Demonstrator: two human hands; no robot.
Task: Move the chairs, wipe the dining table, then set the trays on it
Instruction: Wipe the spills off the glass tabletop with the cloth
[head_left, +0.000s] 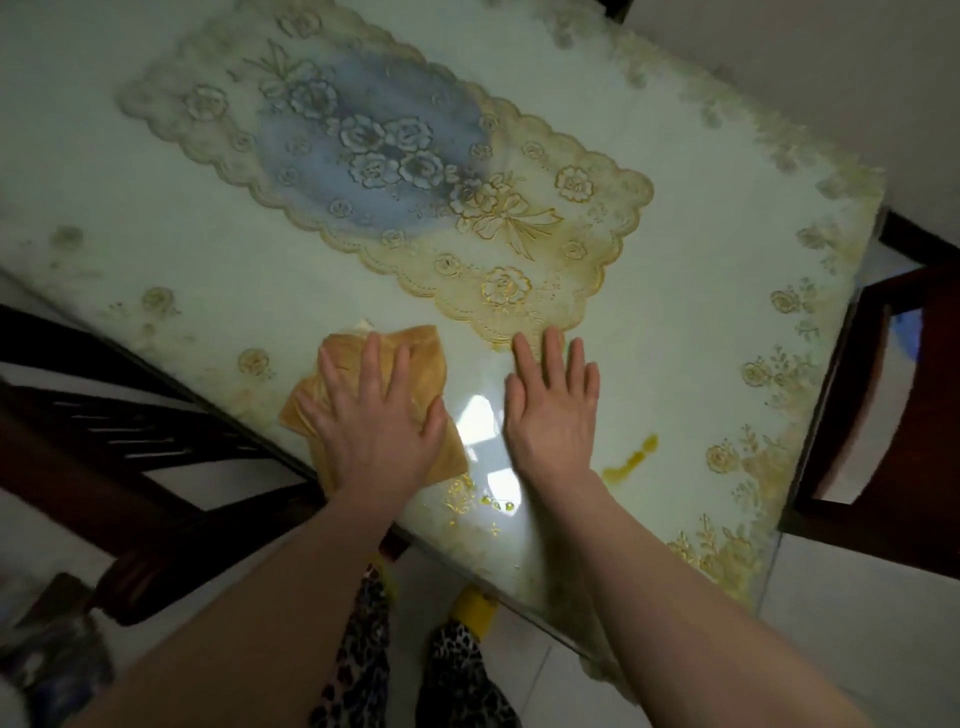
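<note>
Nearest the camera, leopard-print trouser legs and a yellow slipper are showing on the pale tiled floor below the table edge. Both bare forearms are reaching up from the bottom of the view onto the dining table.

The left hand is lying flat, fingers straight and spread, pressing down on an orange cloth that is sitting on the glossy tabletop close to the near edge. The cloth is showing around the hand on the far, left and right sides. The right hand is resting palm-down directly on the bare tabletop, fingers straight and held together, gripping nothing; its fingertips are lying just at the near scalloped edge of a gold lace placemat. A bright light reflection is sitting on the surface between the two hands.

Just right of the right wrist, a yellow smear is lying on the tabletop.

A dark wooden chair is standing beside the table's left edge, and a second dark chair is standing at the right end.

Farther off, the placemat is running diagonally across the table's middle, with a blue floral centre. No trays are appearing in view.
</note>
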